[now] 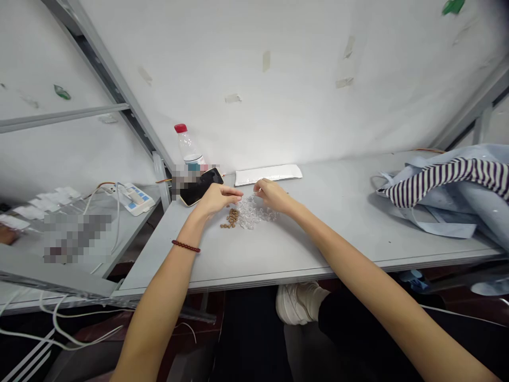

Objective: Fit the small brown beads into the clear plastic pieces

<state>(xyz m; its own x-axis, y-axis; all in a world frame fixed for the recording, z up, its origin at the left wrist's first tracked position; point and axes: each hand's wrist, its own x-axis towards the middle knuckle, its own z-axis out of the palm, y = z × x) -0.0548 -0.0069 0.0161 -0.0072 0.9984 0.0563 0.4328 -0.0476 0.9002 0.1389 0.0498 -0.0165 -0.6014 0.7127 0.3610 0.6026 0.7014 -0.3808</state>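
Note:
On the grey table lies a pile of small clear pieces (pixel 251 213), with a cluster of small brown pieces (pixel 230 217) against its left side. My left hand (pixel 218 199) is at the upper left of the piles, thumb and fingers pressed together; anything between the fingertips is too small to make out. My right hand (pixel 272 194) is at the upper right edge of the clear pile, its fingers curled to a pinch. Whatever it grips, if anything, is hidden.
Behind the hands lies a long white packet (pixel 269 174). A phone (pixel 202 187) and a red-capped bottle (pixel 190 148) are at the back left. A striped, pale blue cloth bundle (pixel 445 185) covers the right end. A power strip (pixel 135 199) sits on the left table.

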